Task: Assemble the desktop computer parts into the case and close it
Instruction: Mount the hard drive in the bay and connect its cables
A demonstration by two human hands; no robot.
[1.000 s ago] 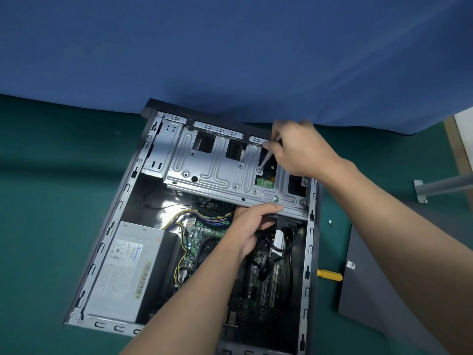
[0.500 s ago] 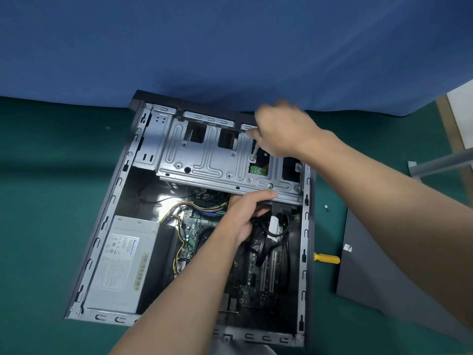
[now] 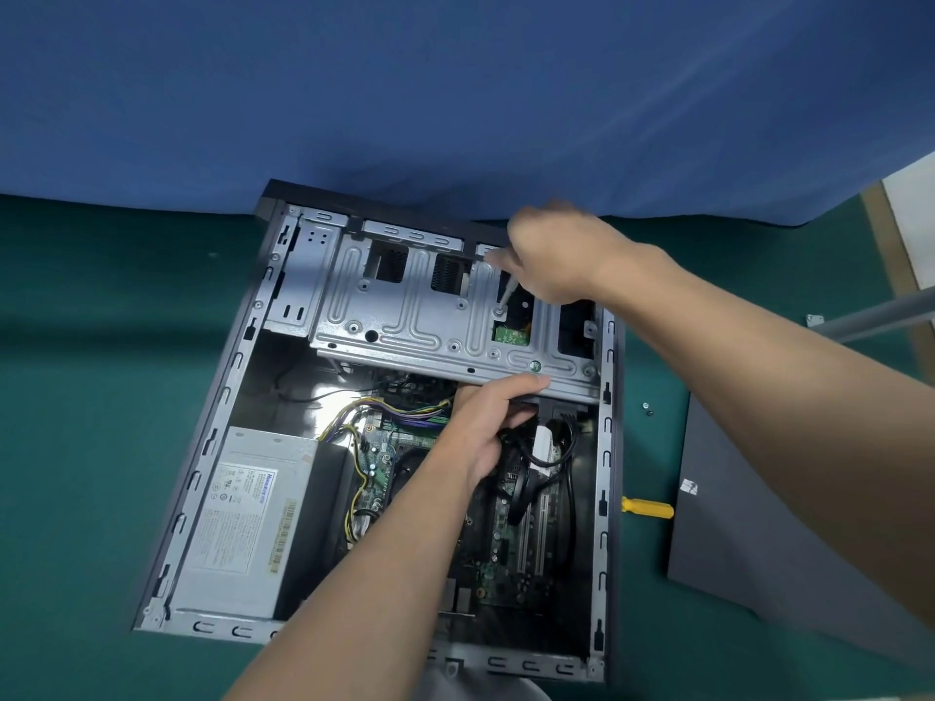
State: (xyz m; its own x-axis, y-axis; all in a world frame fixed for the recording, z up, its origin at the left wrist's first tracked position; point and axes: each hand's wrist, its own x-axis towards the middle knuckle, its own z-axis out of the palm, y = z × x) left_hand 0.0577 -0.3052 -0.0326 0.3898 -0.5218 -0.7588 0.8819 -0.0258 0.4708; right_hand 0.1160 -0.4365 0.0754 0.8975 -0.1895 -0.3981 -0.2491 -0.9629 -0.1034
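- Blue cloth (image 3: 455,93) hangs behind a green-covered desk (image 3: 76,346). The open case (image 3: 202,457) lies flat on the desk, opening upward, with its far end against the cloth.
- Across the far end of the case sits the drive cage (image 3: 405,316), a ribbed grey plate whose long axis runs left to right, from rail to rail.
- The right hand (image 3: 556,255) hovers over the cage's right end, fingers curled round a slim screwdriver (image 3: 506,288). The hand is blurred, so the exact grip is hard to read.
- The pale shaft slopes down and leftward from that hand to a screw (image 3: 500,312) in the cage's top.
- The left hand (image 3: 485,422) is nearer the person, mid-case. Its thumb lies along the cage's near edge and its fingers curl beneath, gripping the cage just above the black cables (image 3: 526,478).
- The relation that matters is that the screw sits right at the tool's tip, and beyond and slightly right of the left hand. By my reading, the right hand drives the screw while the left steadies the cage.
- The power supply (image 3: 243,508) fills the near-left corner, well apart from both hands.
- The side panel (image 3: 759,523) lies on the desk to the right of the case, so closing is not yet done.
- A yellow-handled screwdriver (image 3: 647,508) and loose screws (image 3: 646,408) lie between the panel and the case.
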